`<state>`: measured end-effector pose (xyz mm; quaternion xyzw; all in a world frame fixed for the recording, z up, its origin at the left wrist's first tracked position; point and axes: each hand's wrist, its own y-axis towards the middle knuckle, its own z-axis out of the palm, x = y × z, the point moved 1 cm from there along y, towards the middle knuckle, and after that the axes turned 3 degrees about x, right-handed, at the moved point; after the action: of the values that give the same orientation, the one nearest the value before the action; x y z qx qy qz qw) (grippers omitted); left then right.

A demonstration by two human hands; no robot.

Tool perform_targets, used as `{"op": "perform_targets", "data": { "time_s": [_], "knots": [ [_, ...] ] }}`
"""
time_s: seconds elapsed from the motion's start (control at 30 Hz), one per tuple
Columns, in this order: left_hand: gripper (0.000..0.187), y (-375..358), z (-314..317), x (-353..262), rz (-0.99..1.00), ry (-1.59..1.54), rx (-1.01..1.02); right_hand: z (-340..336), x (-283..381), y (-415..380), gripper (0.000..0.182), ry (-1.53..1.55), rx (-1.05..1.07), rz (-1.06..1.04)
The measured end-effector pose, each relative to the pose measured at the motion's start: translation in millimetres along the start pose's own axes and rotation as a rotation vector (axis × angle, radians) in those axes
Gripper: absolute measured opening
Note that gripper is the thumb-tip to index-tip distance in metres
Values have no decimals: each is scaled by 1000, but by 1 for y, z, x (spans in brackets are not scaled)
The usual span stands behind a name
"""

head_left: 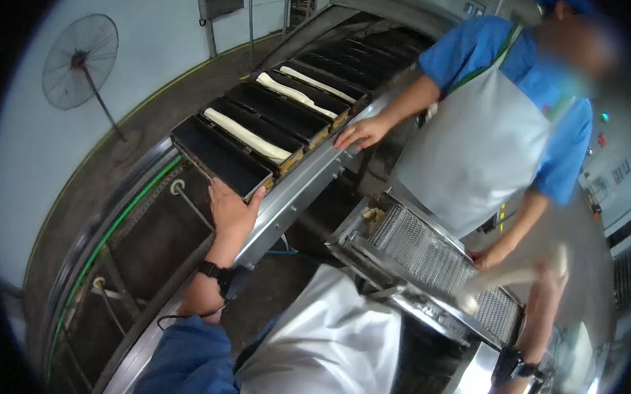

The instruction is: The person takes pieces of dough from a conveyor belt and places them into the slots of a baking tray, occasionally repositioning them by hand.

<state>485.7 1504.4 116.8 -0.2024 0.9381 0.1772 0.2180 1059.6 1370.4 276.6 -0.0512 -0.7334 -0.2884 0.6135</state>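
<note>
My left hand [233,208] lies against the near edge of the closest black baking pan [221,156], thumb spread from the fingers. At the right, my right hand [552,276] grips a long pale dough strip [515,274], smeared by motion, above a metal mesh conveyor [423,245]. The hand's fingers are blurred too. Other pans in the row hold long dough strips: one [247,134] lies in a nearby pan, a crooked one [292,94] farther back, and another [318,83] beyond it.
Opposite me stands a co-worker [468,148] in a pale apron, one hand [364,133] on the line's metal rail [298,196], the other [494,256] at the mesh conveyor's edge. A wall-side fan [80,60] stands at left. Dough scraps [373,216] sit at the mesh's far end.
</note>
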Motion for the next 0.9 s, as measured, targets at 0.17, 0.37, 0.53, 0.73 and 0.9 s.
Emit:
{"op": "perform_targets", "data": {
  "time_s": [0.17,0.37,0.53,0.73,0.9],
  "knots": [
    [110,2,3,3,21,-9,-31,155,99,-3,59,470,602,-49],
    [108,-2,-3,-2,21,-36,-46,222,100,-29,89,551,846,-9],
    [105,2,0,7,66,29,-67,144,8,-27,64,303,592,217],
    [102,0,-2,-1,78,89,-62,-69,-209,-62,43,-612,95,245],
    [103,-1,-3,-3,13,52,-62,-157,-254,-114,44,-1296,-166,292]
  ]
}}
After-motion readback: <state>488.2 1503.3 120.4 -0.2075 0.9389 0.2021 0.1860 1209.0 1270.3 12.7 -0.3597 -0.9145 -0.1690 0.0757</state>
